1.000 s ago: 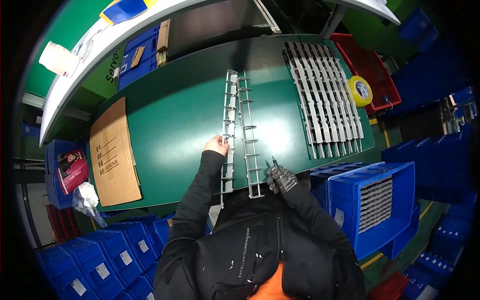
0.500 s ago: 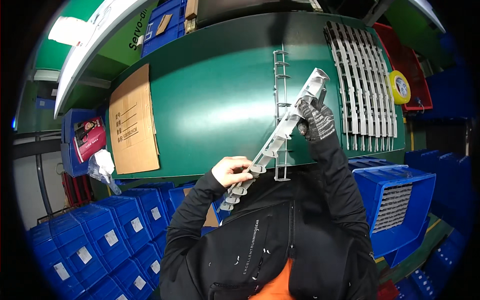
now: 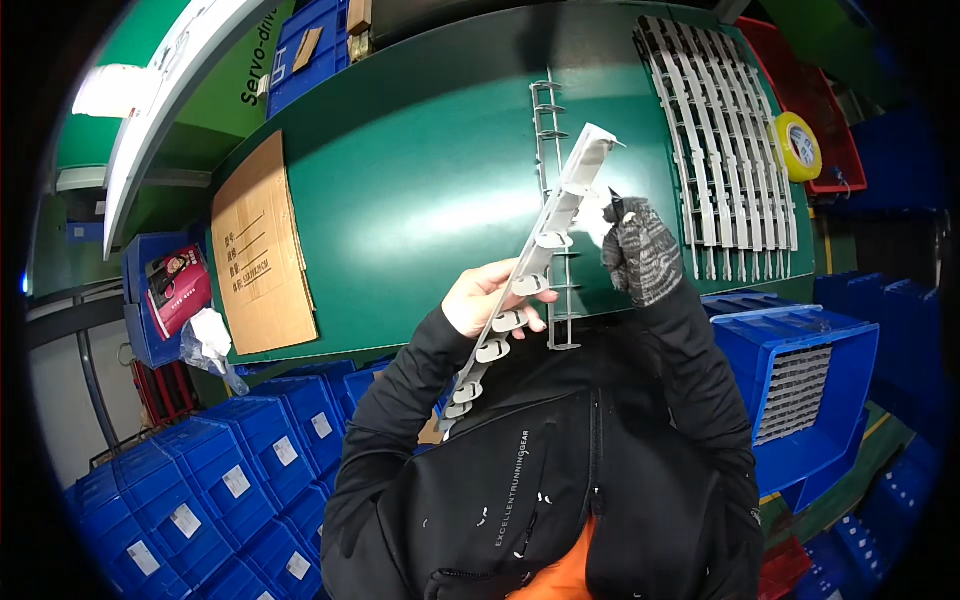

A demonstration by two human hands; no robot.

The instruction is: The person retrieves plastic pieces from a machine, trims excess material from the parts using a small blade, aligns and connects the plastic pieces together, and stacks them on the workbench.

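My bare left hand [image 3: 488,297] grips a long pale grey strip [image 3: 540,240] with curved tabs along it. The strip slants from close to my jacket up over the green table. My right hand [image 3: 645,255], in a dark grey knit glove, is closed just right of the strip's upper half. A small dark pointed tool [image 3: 615,203] sticks up from its fingers; its kind is hard to make out. A white scrap [image 3: 594,217] shows between that glove and the strip. Beneath the held strip, a second ladder-like strip [image 3: 550,130] lies lengthwise on the table.
Several similar strips [image 3: 715,150] lie side by side on the table's right, next to a yellow tape roll [image 3: 797,147]. Flat cardboard [image 3: 262,250] lies at left. A blue crate [image 3: 800,340] with strips inside stands at right; stacked blue bins [image 3: 220,470] fill the lower left.
My left hand has moved up and right along the strip. My right hand has come off the strip and dropped slightly. A white scrap now shows beside the glove.
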